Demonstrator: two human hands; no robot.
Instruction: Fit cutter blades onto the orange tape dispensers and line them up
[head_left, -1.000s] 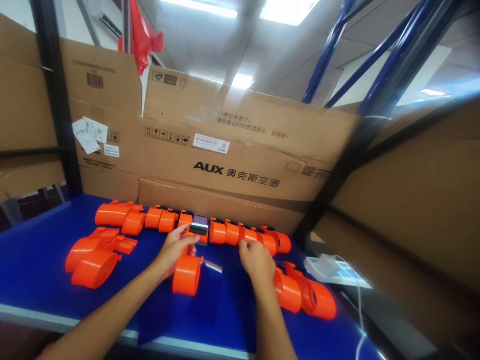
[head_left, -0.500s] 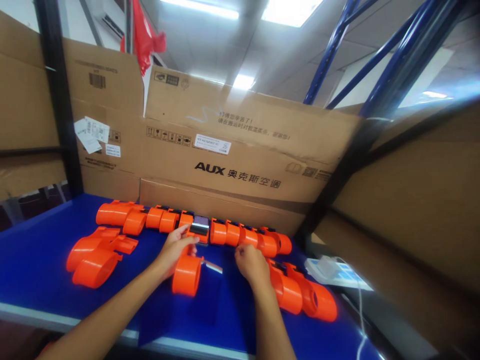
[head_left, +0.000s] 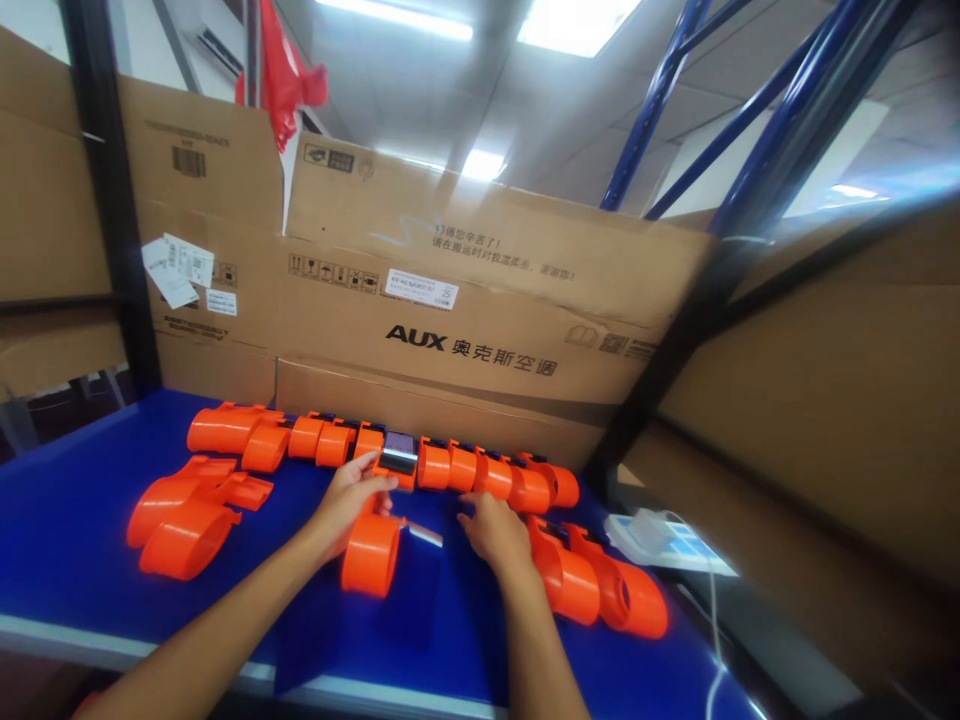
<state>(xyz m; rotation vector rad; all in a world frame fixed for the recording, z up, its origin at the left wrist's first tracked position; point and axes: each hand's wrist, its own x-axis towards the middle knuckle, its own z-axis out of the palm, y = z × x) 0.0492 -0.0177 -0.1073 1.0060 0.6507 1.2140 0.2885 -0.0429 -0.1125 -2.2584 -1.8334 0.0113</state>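
A row of orange plastic housings (head_left: 480, 470) lies along the back of the blue table (head_left: 67, 560). My left hand (head_left: 346, 497) rests over one orange housing (head_left: 371, 553) in front of me, its fingers pinching the small dark-screened part (head_left: 398, 455) in the row. My right hand (head_left: 493, 530) lies on the blue surface just in front of the row, fingers curled loosely, touching the table beside two more orange housings (head_left: 600, 590). Nothing shows in it.
More orange housings (head_left: 187, 510) sit at the left. Large cardboard boxes (head_left: 480, 300) wall off the back and right. A white power strip with a cable (head_left: 652, 535) lies at the right. Black and blue shelf posts (head_left: 105, 190) stand around.
My right hand has slid left and slightly toward me, away from the row of housings. My left hand has stayed where it was.
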